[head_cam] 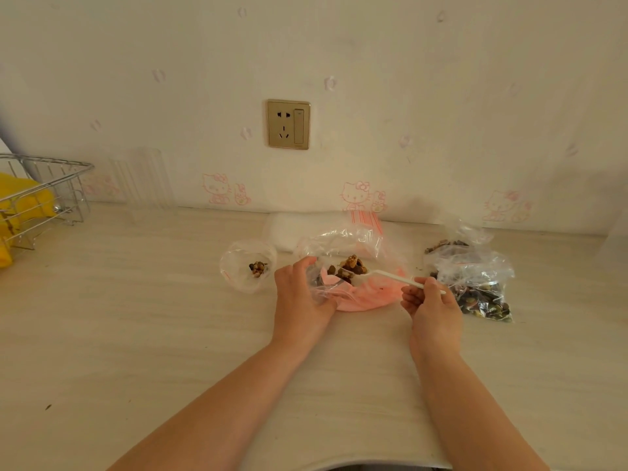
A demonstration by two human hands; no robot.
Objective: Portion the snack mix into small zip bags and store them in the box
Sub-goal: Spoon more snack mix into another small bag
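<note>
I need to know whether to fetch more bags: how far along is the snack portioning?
Early. One small bag left of the hands holds only a little mix. In hand: the left hand holds a bag open while the right hand brings a loaded white spoon to it. Supply bags on the right still hold mix; nothing looks sealed or boxed.

Wall: cream wallpaper (441,96), faint pink paw prints, cartoon cat figures along the base.
Socket: gold-framed outlet with switch (288,124), mid-wall.
Counter: pale wood-grain top (136,317), far edge meeting wall.
Light: soft, even daylight.
</note>
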